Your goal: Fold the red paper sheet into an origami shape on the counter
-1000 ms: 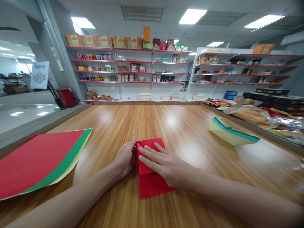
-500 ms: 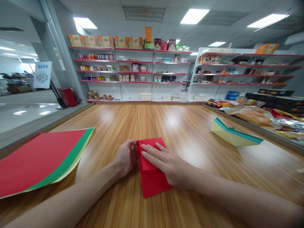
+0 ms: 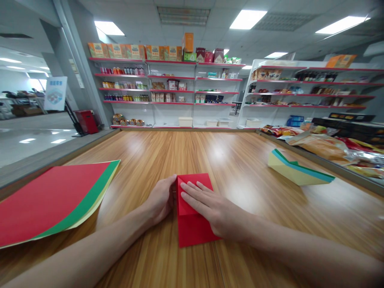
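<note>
You work at a wooden table [image 3: 228,160]. A folded red paper [image 3: 192,228] lies near its near edge, at the middle, flat under your hands. A stack of sheets [image 3: 51,198], red over green and yellow, lies by the left edge. A folded yellow piece [image 3: 295,170] with green and teal on top sits toward the right edge.

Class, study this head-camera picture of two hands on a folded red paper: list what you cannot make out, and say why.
- Head view: part of the folded red paper lies hidden under the right hand.
- Left hand fingertips: hidden behind the paper's left edge.
- Stacked sheets: cut off by the left frame edge.
- Shelf goods: too small to read.
</note>
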Tool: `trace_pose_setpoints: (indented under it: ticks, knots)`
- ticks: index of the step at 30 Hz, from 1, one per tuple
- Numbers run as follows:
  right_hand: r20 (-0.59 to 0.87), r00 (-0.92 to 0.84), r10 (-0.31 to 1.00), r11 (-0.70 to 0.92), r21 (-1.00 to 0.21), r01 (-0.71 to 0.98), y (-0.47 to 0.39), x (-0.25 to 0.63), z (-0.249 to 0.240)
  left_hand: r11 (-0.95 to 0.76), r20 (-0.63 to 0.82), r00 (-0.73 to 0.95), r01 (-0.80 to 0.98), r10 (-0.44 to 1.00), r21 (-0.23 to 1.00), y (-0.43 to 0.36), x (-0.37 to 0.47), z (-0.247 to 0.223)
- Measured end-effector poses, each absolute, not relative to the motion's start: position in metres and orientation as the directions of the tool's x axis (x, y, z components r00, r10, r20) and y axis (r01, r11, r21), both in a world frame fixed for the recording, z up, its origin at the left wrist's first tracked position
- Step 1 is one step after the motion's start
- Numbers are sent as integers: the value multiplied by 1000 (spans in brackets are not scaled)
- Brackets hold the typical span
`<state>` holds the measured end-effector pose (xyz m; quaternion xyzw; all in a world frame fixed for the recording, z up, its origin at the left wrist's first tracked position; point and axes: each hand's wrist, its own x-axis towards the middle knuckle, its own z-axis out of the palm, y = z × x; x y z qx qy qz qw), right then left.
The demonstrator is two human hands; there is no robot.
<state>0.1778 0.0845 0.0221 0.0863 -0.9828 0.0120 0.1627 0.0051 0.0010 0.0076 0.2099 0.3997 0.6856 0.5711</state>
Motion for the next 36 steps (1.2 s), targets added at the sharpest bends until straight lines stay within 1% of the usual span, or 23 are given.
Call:
trace_pose_setpoints:
  ticks: [3,6,9,11,13,17,19,21,23,25,28,30,32,33,34,35,36]
  knots:
    - [351,-919,-179,983,23,-183,83,178,22,-52,-118,-237,-608,964,792,1,3,5]
    - [449,-881,-148,987,15,-158,84,178,17,-74,-76,-216,-611,973,788,0,3,4]
    - [566,-824,-25,998,-39,-57,87,179,11,-58,-74,-179,-636,981,769,-2,9,6]
    - [617,-785,57,997,-78,11,91,180,7,-47,-69,-156,-633,985,773,-5,15,9]
    - [634,-768,92,995,-94,42,93,180,5,-74,-28,-158,-607,987,791,-8,21,10]
    - [622,-780,70,996,-85,21,90,178,4,-170,86,-172,-563,981,809,-11,36,9]
    - [623,-779,74,995,-100,15,88,176,4,-211,74,-277,-505,958,837,-11,44,7]
    - [618,-782,84,992,-122,10,86,175,5,-235,31,-440,-417,897,878,-11,51,7]
    - [609,-790,76,990,-137,-11,84,175,7,-248,28,-545,-334,838,910,-12,55,9]
    - [607,-793,50,987,-150,-52,81,176,11,-260,96,-545,-231,833,938,-13,55,14]
    - [621,-784,18,981,-162,-105,78,178,21,-264,223,-455,-28,862,964,-13,46,18]
    - [670,-741,53,982,-171,-85,81,180,27,-252,244,-400,35,884,967,-13,37,17]
    - [712,-683,162,973,-232,-11,90,182,33,-241,238,-363,37,901,970,-12,29,14]
    - [700,-670,247,953,-301,37,96,183,36,-238,234,-350,33,907,971,-12,25,13]
    - [654,-673,346,914,-398,82,103,183,39,-234,231,-333,32,914,972,-12,23,12]
    - [559,-698,448,844,-522,123,110,184,42,-230,226,-308,24,924,973,-13,22,12]
    - [439,-736,515,752,-644,142,117,185,46,-217,210,-265,2,941,976,-14,22,12]
